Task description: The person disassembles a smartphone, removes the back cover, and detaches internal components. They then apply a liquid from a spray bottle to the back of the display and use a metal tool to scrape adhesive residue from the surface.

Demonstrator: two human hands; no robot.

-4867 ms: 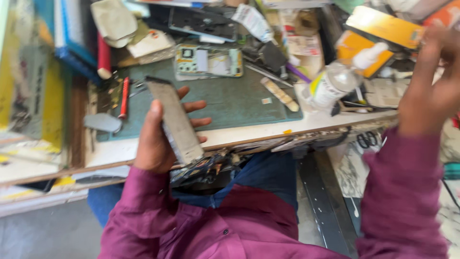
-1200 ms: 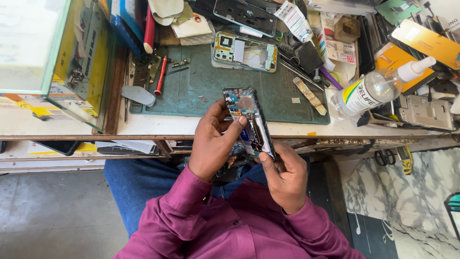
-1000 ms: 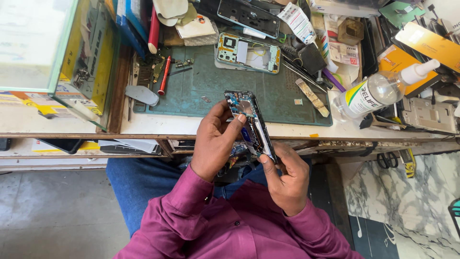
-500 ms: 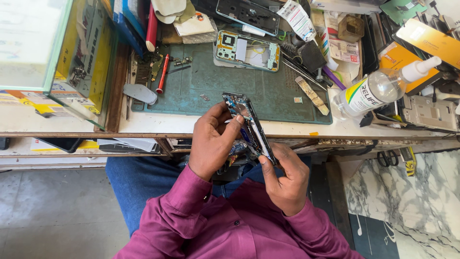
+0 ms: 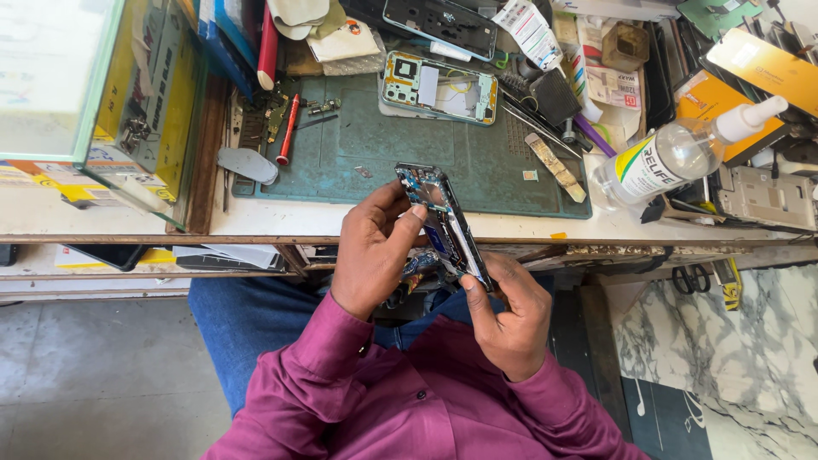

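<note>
Two hands on one item: an opened phone, back cover off, circuit boards and blue inner parts exposed, held tilted on edge just in front of the bench edge, over the person's lap.

Left hand: closed on the phone's upper half, thumb and forefinger pinching near its top end.

Right hand: closed on the phone's lower end, fingers curled beneath, thumb on the frame. The hands sit close together, joined only by the phone.

Progress, as judged: the phone is already stripped of its cover and its insides are open to work; no tool is in either hand, so whatever work remains inside, and the reassembly, look still to do.

Just beyond the hands: green work mat.

Farther beyond, on the mat's far edge: a second opened phone, lying flat, insides up.

Beyond and to the left of the left hand: red-handled screwdriver and a grey pick.

Beyond and to the right of the right hand: clear squeeze bottle with white nozzle, lying on its side, amid boxes and loose parts.
</note>
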